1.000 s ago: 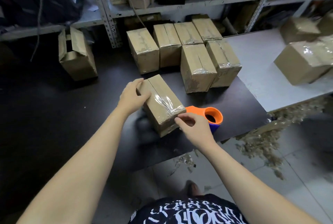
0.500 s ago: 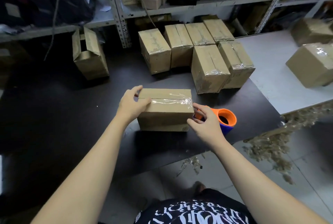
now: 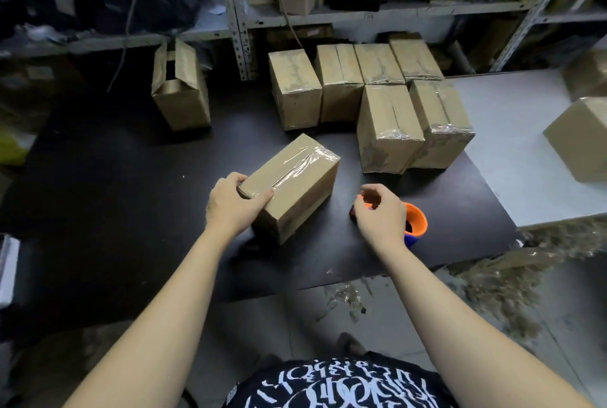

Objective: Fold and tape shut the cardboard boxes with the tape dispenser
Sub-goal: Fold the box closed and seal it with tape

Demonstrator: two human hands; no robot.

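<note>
Nothing here reads as words. The person's black shirt (image 3: 338, 388), at six o'clock, carries white lettering too stylised and cropped to make out. The cardboard boxes (image 3: 387, 131) toward twelve o'clock show plain faces, no legible labels.

Black flat bench (image 3: 98, 177) carries taped brown cardboard box (image 3: 295, 184), six sealed boxes (image 3: 387, 125), open-flap box (image 3: 180, 92), orange-blue tape dispenser (image 3: 415, 220).

Brown cardboard box (image 3: 295, 184) on a black table (image 3: 115, 194), orange-and-blue tape dispenser (image 3: 415, 222), black shirt (image 3: 338, 388) with white lettering.
</note>
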